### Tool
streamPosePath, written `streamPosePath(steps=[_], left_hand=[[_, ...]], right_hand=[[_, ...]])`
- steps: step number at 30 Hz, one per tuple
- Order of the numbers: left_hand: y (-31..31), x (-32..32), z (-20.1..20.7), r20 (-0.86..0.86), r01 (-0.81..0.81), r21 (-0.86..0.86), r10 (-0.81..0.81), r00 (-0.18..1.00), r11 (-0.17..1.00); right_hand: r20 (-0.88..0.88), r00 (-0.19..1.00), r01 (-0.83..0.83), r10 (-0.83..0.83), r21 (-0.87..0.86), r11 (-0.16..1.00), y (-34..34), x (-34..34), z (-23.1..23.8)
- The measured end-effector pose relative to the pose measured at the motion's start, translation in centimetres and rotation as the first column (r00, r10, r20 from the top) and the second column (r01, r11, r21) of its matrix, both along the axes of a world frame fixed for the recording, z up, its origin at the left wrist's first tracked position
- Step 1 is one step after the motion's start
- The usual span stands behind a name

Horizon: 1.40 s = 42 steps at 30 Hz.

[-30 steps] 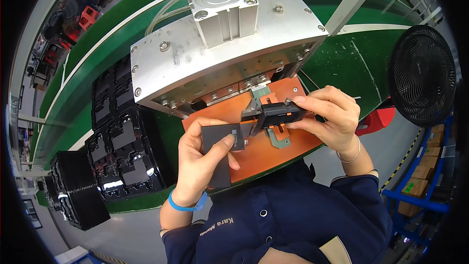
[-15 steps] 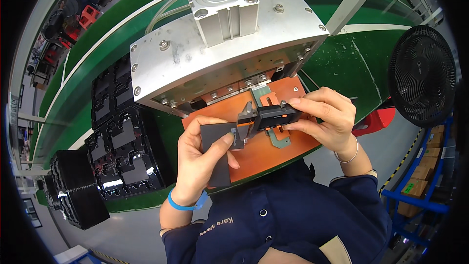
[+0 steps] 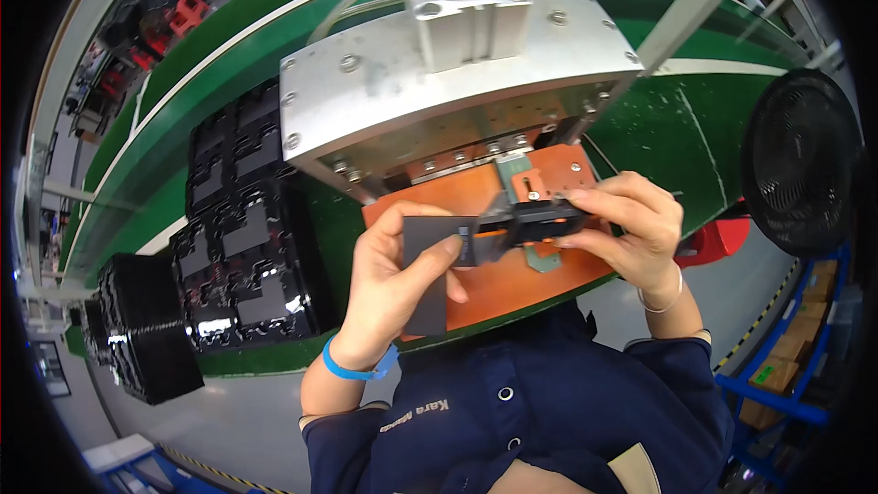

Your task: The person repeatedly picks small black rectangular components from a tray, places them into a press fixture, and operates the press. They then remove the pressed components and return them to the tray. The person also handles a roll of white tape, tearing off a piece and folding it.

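My left hand [image 3: 389, 279] is closed on a dark grey, flat L-shaped piece [image 3: 426, 313], its thumb pressing on the face near a small printed mark. In my right hand [image 3: 645, 227] is a black caliper [image 3: 541, 221] with orange details, pinched at its right end between thumb and fingers. The caliper's jaws are at the right edge of the grey piece, beside my left thumb. Blur hides whether they touch it. Both things are held above an orange base plate [image 3: 494, 297], which carries a green and orange fixture [image 3: 515, 166].
Behind my hands stands a metal press [image 3: 375, 110] with a cylinder on top. Black trays [image 3: 251, 297] holding grey pieces lie to the left, beside a tray stack [image 3: 146, 329]. A black fan [image 3: 800, 160], red stool [image 3: 718, 242] and blue rack [image 3: 777, 398] are at right.
The whole view has shifted, so the press, trays and hands appear farther right. Both hands keep their holds. The caliper is slightly turned and more blurred.
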State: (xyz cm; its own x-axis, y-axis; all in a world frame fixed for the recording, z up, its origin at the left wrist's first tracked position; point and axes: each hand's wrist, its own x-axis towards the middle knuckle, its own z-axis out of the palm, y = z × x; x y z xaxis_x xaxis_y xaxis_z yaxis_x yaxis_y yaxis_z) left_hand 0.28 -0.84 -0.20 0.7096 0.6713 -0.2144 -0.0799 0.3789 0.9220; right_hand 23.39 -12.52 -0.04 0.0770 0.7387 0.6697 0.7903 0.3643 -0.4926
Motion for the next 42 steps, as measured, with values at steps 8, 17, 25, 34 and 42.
streamPosePath(steps=[8,17,25,34,42], left_hand=[[0.3,-10.0,3.6,-0.070,-0.117,0.939,0.512,0.856,0.324],[4.7,-26.0,-4.7,-0.206,0.352,0.928,0.954,0.217,0.121],[2.5,-27.4,-6.6,-0.515,0.261,0.849,0.830,0.216,0.459],[4.1,-29.3,-6.7,-0.449,0.109,0.894,0.860,0.243,0.435],[7.5,-33.9,-6.7,-0.331,-0.019,0.944,0.943,-0.043,0.331]], right_hand=[[-0.414,0.847,0.297,-0.334,-0.153,0.943,-7.8,8.1,-3.5],[-0.316,0.689,0.529,-0.652,-0.395,0.751,-12.0,24.2,-17.7],[-0.055,0.612,0.708,-0.789,-0.406,0.578,-9.7,22.1,-18.4],[-0.022,0.561,0.771,-0.828,-0.352,0.531,-9.1,20.9,-18.5],[0.265,0.585,0.805,-0.767,-0.303,0.509,-9.2,21.4,-17.9]])
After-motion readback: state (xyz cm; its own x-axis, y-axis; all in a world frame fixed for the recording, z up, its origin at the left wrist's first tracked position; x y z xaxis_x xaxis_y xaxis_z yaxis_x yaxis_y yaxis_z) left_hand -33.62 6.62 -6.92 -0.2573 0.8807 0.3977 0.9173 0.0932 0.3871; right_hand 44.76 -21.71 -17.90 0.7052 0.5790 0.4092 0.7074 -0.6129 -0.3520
